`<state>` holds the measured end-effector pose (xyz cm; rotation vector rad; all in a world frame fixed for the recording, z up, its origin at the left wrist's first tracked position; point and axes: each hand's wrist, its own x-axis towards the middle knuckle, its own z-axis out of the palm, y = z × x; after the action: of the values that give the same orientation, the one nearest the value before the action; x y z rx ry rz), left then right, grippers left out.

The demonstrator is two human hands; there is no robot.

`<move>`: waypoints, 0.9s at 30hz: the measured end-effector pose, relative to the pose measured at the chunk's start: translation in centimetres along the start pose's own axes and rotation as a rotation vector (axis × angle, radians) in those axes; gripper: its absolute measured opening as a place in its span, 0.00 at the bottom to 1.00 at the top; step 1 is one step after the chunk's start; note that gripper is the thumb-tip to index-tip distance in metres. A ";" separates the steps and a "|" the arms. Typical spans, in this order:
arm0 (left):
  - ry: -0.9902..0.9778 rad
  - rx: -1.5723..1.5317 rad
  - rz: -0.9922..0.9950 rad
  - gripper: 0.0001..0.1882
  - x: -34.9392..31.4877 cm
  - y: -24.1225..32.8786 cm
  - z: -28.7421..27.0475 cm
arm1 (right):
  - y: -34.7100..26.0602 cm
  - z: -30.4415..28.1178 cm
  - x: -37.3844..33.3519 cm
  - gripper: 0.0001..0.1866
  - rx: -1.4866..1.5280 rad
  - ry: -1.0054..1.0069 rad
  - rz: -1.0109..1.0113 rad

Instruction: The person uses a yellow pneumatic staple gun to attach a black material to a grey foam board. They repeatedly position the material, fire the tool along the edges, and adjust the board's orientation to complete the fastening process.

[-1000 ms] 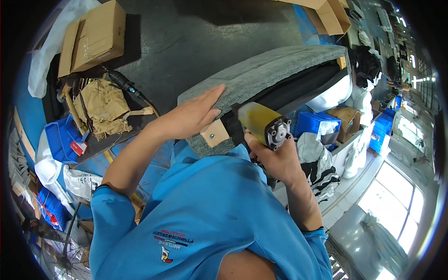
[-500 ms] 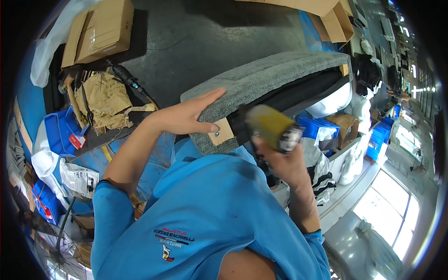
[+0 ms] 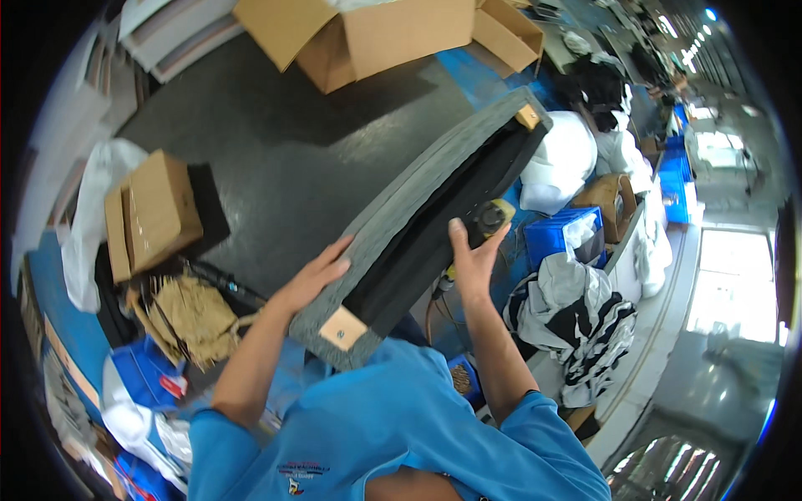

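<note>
A long grey upholstered panel [image 3: 380,219] leans diagonally before me, its black-lined hollow side [image 3: 443,221] facing right. A pale wood block [image 3: 343,328] with a metal fastener is set at its near end, and another wood block [image 3: 528,117] shows at the far end. My left hand [image 3: 316,280] rests on the panel's left edge near that end, fingers stretched over the grey fabric. My right hand [image 3: 474,263] is closed around a yellow-and-black hand power tool [image 3: 494,217], beside the panel's right edge. The tool's working end is hidden, so contact cannot be made out.
Open cardboard boxes [image 3: 409,37] stand at the far side, and a closed carton [image 3: 154,213] at left. Crumpled brown paper [image 3: 196,317] lies below it. At right are a blue bin [image 3: 561,238] and black-and-white fabric [image 3: 576,326]. A hose [image 3: 430,321] hangs below the tool.
The view has shifted, and the panel now slants more steeply. My right hand has moved the tool away from the near wood block. My left hand has shifted off the block onto the panel's edge.
</note>
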<state>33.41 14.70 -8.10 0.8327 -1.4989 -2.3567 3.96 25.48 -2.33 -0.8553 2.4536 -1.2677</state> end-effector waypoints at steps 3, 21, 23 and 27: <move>-0.032 -0.076 0.016 0.43 -0.9 1.8 1.5 | 0.4 0.0 0.1 0.61 0.199 -0.003 0.043; -0.166 0.866 0.660 0.15 8.6 6.5 19.4 | 5.4 -11.2 13.7 0.43 -0.064 -0.738 -0.263; 0.158 1.336 0.828 0.27 12.8 12.3 15.2 | 3.9 -11.3 13.6 0.40 -0.139 -0.840 -0.254; -0.087 1.659 0.204 0.40 15.6 15.1 8.4 | 1.8 -10.1 13.9 0.41 -0.290 -0.829 -0.476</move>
<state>14.26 6.85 2.62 0.6495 -3.1922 -0.5382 -12.49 24.56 2.86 -1.6953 1.8094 -0.4686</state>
